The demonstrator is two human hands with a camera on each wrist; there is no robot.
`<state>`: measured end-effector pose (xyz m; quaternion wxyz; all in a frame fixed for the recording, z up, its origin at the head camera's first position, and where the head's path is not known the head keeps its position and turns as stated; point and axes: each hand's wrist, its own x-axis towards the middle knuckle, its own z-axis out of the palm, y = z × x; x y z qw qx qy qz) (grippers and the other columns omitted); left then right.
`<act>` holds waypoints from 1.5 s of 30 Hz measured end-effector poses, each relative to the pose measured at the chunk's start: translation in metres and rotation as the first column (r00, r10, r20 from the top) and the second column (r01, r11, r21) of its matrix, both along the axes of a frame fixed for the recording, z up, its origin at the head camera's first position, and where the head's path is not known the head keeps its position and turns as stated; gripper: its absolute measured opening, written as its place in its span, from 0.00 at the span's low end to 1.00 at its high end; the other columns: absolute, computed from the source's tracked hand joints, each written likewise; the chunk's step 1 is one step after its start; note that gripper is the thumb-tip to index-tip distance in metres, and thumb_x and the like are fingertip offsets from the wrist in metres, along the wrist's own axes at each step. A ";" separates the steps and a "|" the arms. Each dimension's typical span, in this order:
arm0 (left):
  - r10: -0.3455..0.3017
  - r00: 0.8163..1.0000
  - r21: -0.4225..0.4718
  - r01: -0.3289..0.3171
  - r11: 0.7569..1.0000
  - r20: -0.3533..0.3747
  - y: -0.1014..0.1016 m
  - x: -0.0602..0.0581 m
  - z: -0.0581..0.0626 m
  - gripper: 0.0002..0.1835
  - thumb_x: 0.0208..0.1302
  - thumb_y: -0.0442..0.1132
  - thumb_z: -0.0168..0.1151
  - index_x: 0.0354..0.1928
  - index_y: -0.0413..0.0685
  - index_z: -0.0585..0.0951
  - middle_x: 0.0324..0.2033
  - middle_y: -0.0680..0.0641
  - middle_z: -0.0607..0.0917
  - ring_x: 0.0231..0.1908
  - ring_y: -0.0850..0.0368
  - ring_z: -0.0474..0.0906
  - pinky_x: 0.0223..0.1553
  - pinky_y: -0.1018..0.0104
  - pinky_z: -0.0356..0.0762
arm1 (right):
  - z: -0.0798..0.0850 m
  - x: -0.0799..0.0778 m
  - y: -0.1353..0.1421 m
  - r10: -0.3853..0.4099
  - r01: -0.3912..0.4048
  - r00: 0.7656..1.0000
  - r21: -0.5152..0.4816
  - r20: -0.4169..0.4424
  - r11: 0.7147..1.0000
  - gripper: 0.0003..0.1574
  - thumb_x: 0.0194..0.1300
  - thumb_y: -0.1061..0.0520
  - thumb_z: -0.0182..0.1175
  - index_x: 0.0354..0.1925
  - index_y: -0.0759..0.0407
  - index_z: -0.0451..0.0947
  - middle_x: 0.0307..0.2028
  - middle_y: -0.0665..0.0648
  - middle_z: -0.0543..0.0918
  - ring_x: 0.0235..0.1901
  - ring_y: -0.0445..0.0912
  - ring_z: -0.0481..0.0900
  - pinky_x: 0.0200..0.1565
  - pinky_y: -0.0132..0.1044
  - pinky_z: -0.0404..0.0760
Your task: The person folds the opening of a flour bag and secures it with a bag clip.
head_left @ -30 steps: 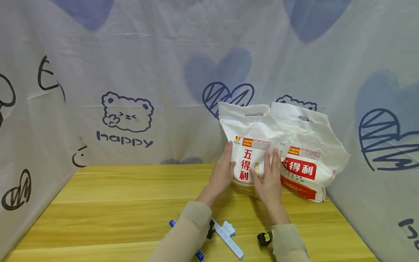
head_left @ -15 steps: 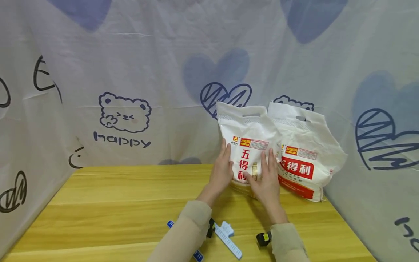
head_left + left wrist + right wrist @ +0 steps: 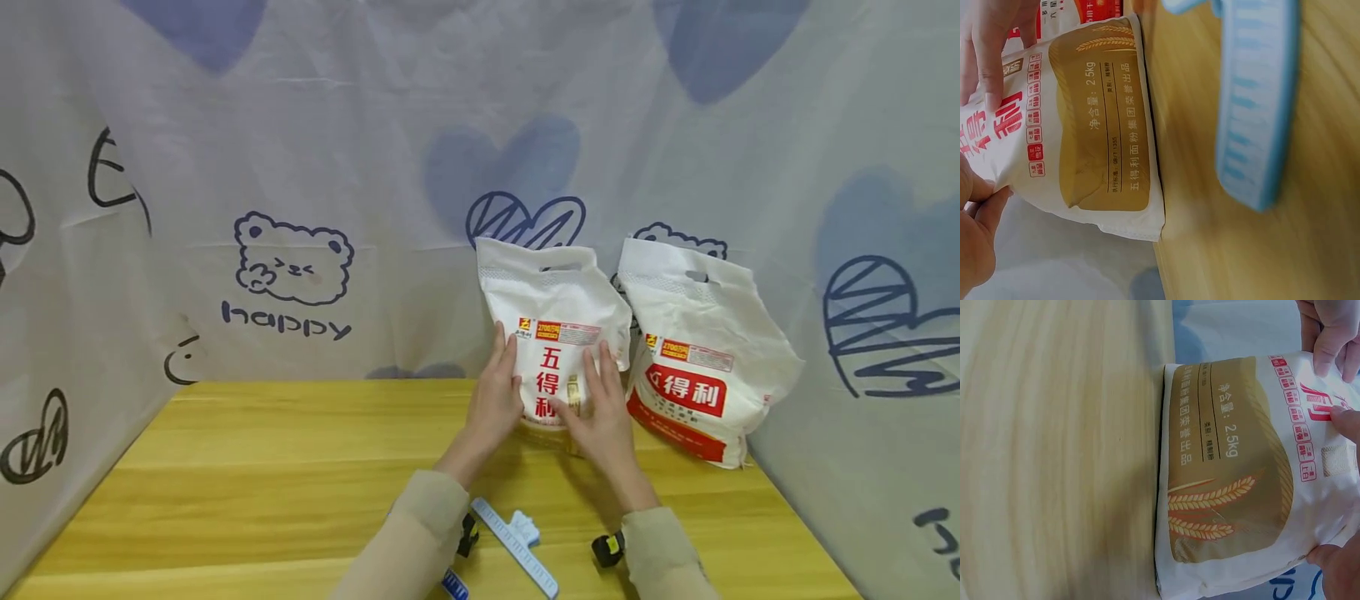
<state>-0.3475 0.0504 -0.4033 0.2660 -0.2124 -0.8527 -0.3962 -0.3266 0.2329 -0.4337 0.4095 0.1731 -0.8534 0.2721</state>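
A white flour bag (image 3: 558, 300) with red lettering and a gold lower panel stands upright on the table, with both hands on its lower half. My left hand (image 3: 495, 404) pinches the left side of the bag, its fingers and thumb drawing up a fold in the left wrist view. My right hand (image 3: 606, 425) holds the opposite side, thumb across the front and fingers along the right edge. In the right wrist view the gold panel (image 3: 1229, 437), marked 2.5kg, sits low by the table surface. A second flour bag (image 3: 686, 383) with a red label stands to the right, apart from the first.
A light blue ruler-like clip (image 3: 517, 546) lies on the wooden table (image 3: 262, 492) between the forearms. A dark blue strip (image 3: 454, 585) is partly hidden by the left sleeve. Printed cloth (image 3: 405, 150) hangs behind the table and along both sides.
Both hands have moved the gold-panelled flour bag left, and a gap has opened between it and the second bag. The second bag stays in place.
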 end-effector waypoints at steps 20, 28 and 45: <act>0.095 0.992 0.057 -0.091 0.994 -0.077 -0.060 0.010 -0.005 0.35 0.59 0.22 0.58 0.69 0.36 0.60 0.73 0.41 0.51 0.66 0.47 0.62 0.60 0.61 0.68 | 0.008 -0.013 -0.047 0.141 -0.144 0.983 0.013 0.120 0.990 0.57 0.52 0.45 0.70 0.72 0.52 0.52 0.74 0.56 0.45 0.72 0.54 0.47 0.66 0.58 0.56; 0.118 0.991 0.088 -0.111 0.990 -0.070 -0.086 0.014 -0.004 0.36 0.58 0.20 0.58 0.69 0.35 0.60 0.73 0.41 0.51 0.68 0.47 0.57 0.63 0.61 0.64 | 0.009 -0.023 -0.073 0.201 -0.204 0.973 0.015 0.114 0.979 0.57 0.52 0.46 0.71 0.72 0.54 0.53 0.74 0.58 0.46 0.71 0.56 0.50 0.65 0.58 0.60; 0.167 0.983 0.108 -0.158 0.982 -0.081 -0.150 0.017 -0.007 0.38 0.55 0.18 0.57 0.69 0.36 0.58 0.73 0.41 0.48 0.70 0.46 0.53 0.63 0.59 0.64 | 0.014 -0.037 -0.131 0.285 -0.304 0.936 0.066 0.208 0.950 0.56 0.56 0.42 0.67 0.74 0.49 0.49 0.75 0.53 0.42 0.71 0.53 0.50 0.64 0.54 0.62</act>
